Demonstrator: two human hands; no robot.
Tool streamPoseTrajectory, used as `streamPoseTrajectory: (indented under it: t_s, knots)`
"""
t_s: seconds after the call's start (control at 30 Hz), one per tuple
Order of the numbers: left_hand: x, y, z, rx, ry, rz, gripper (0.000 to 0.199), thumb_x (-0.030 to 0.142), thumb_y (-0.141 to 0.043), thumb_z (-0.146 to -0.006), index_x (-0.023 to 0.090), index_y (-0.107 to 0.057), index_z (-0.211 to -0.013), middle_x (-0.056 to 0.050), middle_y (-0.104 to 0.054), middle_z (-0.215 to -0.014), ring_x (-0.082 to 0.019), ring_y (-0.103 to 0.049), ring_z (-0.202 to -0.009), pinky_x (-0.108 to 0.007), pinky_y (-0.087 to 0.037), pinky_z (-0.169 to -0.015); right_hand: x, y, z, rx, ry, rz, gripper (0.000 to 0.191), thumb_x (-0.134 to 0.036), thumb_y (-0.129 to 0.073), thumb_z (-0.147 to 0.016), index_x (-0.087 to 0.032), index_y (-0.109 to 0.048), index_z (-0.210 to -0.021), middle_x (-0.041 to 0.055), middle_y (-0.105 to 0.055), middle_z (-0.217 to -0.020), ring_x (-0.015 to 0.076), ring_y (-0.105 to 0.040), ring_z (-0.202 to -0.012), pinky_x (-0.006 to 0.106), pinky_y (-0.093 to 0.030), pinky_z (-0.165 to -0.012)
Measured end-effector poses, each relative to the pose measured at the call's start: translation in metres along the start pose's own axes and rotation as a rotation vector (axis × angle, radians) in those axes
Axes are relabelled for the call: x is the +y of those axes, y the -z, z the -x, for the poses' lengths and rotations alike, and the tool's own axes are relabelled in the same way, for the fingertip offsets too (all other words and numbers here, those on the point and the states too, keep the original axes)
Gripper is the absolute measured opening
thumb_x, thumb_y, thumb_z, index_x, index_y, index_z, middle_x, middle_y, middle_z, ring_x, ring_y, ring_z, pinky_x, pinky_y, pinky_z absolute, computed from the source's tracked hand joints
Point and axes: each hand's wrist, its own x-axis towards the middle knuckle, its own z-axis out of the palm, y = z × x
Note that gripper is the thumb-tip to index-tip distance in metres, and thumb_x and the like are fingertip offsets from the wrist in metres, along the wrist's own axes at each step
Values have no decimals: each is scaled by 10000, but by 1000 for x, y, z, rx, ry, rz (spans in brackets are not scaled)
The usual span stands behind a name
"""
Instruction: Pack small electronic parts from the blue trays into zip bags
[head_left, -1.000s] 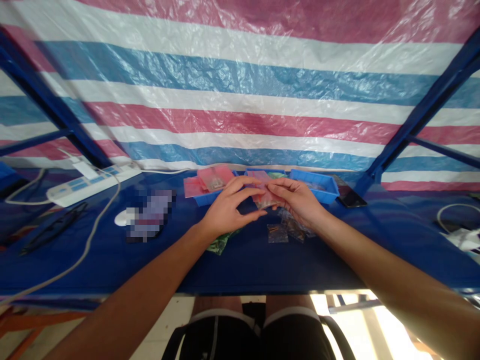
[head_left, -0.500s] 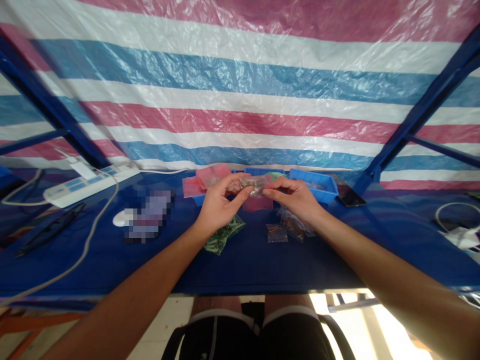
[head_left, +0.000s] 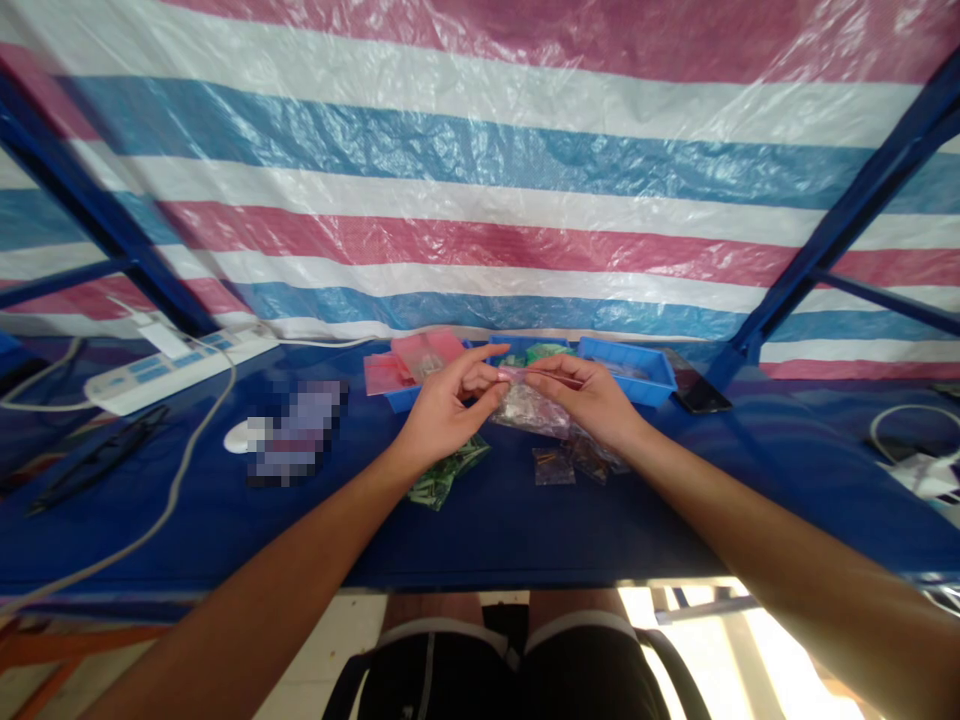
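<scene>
A clear plastic zip bag (head_left: 531, 412) with a reddish top edge hangs above the blue table, small contents showing blurred inside. My left hand (head_left: 448, 405) pinches the left end of its top edge between thumb and fingers. At the other end, my right hand (head_left: 592, 402) is closed on the same edge. Below my left hand lie green packets (head_left: 446, 478). Near my right hand are a small clear packet (head_left: 553, 467) and a heap of similar packets (head_left: 592, 458). Red plastic bags (head_left: 427, 352) rest on the left blue bin (head_left: 401, 401).
Another blue bin (head_left: 651, 385) stands at the right, beside a dark phone-like slab (head_left: 703, 396). On the left are a white power strip (head_left: 184, 368) with a cable, a white rounded object (head_left: 238, 437) and a blurred-out purple item (head_left: 300, 428). A striped tarp (head_left: 480, 240) hangs behind.
The bag was held crosswise between both hands; now its filled part hangs below my fingers. My left index finger has stretched out. The red sheet seen beneath the hands no longer shows there.
</scene>
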Motion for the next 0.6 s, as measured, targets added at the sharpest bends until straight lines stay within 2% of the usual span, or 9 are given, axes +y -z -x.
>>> streamPoseTrajectory:
  t_s: [0.17,0.3,0.37,0.47,0.6]
  knots:
    - [1,3,-2,99,-14,-23,469,396,-777,-995,209,-696,-1418,-66,-756,-1049,-149,-703,-897,-232,-560,-785,5,2,-4,53,-41,-92,529,-461,-985,-723,-238,-747,-1139,5,-803,-926,192,-741,-807,353,-621,-823]
    - [7,2,-1,34,-26,-146,359,406,-758,-1003,214,-787,-1305,-88,-795,-1089,-198,-740,-951,-287,-597,-824,7,3,-3,70,-4,-95,561,-460,-970,-751,-243,-716,-1202,-2,-797,-888,195,-744,-783,365,-637,-806]
    - [10,1,-2,47,-66,-235,298,413,-747,-1005,203,-823,-1202,-105,-798,-1141,-219,-749,-979,-301,-607,-820,5,2,-3,60,-1,-101,564,-477,-952,-775,-248,-699,-1223,0,-800,-899,197,-745,-775,362,-645,-766]
    - [13,8,-3,177,-149,-368,288,403,-729,-1011,201,-807,-1200,-111,-772,-1221,-208,-737,-972,-287,-598,-790,0,1,-3,63,-16,-124,554,-538,-918,-801,-242,-670,-1197,8,-791,-903,210,-753,-770,346,-646,-658]
    - [13,35,-6,338,-214,-649,349,393,-715,-1002,202,-757,-1291,-107,-709,-1335,-171,-684,-866,-297,-580,-795,-2,2,-5,53,-32,-110,583,-587,-890,-818,-220,-645,-1201,32,-790,-898,206,-757,-742,299,-599,-570]
